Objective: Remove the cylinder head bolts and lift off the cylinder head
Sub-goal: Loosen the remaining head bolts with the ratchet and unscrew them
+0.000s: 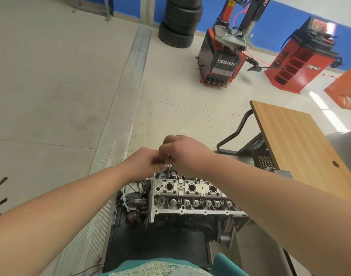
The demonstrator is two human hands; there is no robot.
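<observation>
Cylinder head [190, 194] sits on the engine below you, valve springs showing. Both your forearms reach out over its far edge. Your left hand [144, 162] and right hand [182, 150] meet there, fingers curled around something small; cannot tell what it is.

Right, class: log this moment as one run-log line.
left hand and right hand: together pinching small metal part | cylinder head: on engine
</observation>
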